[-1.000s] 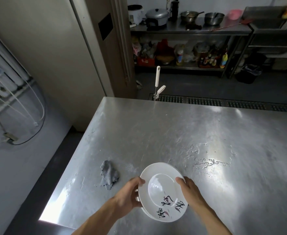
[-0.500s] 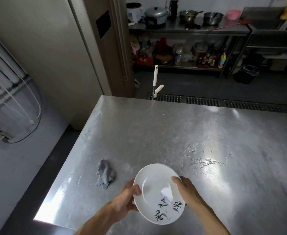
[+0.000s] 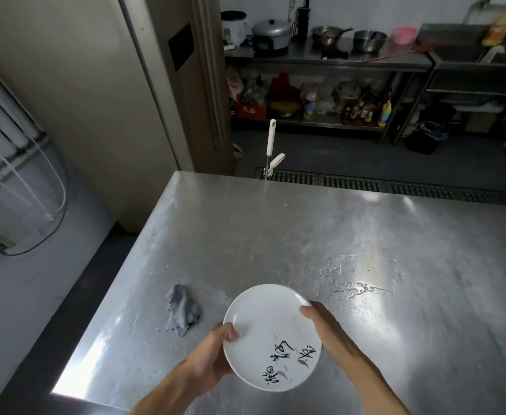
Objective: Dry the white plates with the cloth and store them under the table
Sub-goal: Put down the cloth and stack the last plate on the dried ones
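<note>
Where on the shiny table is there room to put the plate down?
Bare: the far half of the stainless steel table, beyond the crumpled grey cloth and the water droplets, and the stretch right of the droplets. Crowded: the near edge, around the cloth and the held white round plate.

We are in a working kitchen of the commercial sort: a broad stainless-steel worktop near us, a far steel rack holding a lidded pot, a rice cooker and sauce bottles, and a floor drain grating between.
</note>
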